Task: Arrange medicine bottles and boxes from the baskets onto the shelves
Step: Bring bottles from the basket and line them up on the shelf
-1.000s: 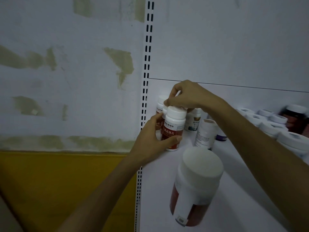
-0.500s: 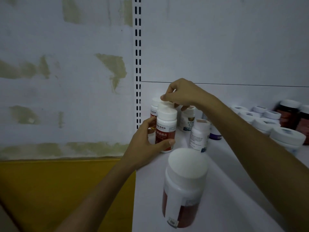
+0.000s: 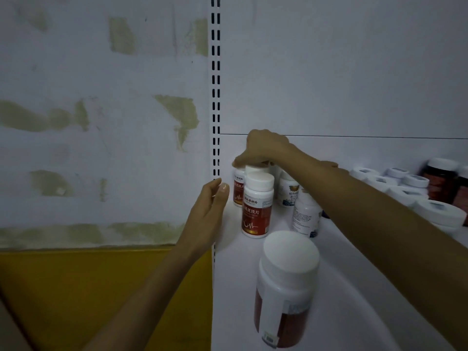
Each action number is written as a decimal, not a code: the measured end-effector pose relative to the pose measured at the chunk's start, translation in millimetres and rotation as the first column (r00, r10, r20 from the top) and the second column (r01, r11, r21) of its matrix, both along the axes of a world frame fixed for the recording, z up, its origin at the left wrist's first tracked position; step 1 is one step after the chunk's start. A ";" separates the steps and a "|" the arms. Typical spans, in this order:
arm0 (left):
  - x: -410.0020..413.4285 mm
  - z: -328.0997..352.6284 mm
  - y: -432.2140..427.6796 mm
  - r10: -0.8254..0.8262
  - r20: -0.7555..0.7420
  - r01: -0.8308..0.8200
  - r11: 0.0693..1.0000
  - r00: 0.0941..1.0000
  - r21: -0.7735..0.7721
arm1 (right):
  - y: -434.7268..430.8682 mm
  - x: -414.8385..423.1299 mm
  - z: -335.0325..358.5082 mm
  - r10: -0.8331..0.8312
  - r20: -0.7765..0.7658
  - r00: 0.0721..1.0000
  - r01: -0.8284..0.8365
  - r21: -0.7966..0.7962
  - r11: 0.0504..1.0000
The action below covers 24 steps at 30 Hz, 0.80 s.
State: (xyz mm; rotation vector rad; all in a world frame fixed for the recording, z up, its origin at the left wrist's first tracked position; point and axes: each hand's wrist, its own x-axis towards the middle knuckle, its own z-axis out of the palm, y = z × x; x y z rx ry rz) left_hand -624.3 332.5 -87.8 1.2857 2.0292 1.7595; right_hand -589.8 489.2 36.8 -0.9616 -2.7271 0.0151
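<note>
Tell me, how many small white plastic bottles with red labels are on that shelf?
3: the front bottle; the back-left bottle; the middle bottle between them, only its cap showing under the right hand, label unseen. More may be hidden.

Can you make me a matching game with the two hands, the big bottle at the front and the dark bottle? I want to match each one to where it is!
1 left hand
2 right hand
3 big bottle
4 dark bottle

A far right of the shelf
B nearest us, at the front
C open, beside the red-label bottle
D on top of the back bottles' caps

Pairs: 1-C, 2-D, 3-B, 4-A.
</note>
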 end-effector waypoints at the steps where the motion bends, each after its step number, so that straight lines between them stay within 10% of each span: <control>1: -0.5 -0.5 -2.4 0.008 -0.001 -0.008 1.000 1.000 0.005 | -0.8 -0.7 -0.7 0.014 -0.022 1.000 -0.014 -0.011 1.000; 8: -14.6 15.3 -11.0 0.201 -0.092 -0.184 0.969 0.975 0.168 | -24.6 22.0 24.1 0.179 -0.350 0.920 -0.180 0.029 0.983; 13: -0.7 47.3 -19.5 0.188 -0.160 -0.126 0.935 0.969 0.332 | -53.2 59.5 47.1 0.304 -0.645 0.701 -0.529 -0.185 0.828; 17: 8.8 70.6 -42.2 -0.077 0.186 -0.013 0.897 0.980 0.441 | -62.2 92.4 55.2 0.363 -0.739 0.568 -0.777 -0.335 0.533; 20: 16.6 81.3 -61.1 -0.455 0.413 0.232 0.843 0.789 0.486 | -67.6 105.5 54.1 0.403 -0.766 0.500 -0.849 -0.342 0.403; 24: 32.4 82.5 -74.5 -0.490 0.372 0.191 0.770 0.788 0.608 | -74.1 111.1 52.6 0.357 -0.810 0.466 -0.877 -0.368 0.309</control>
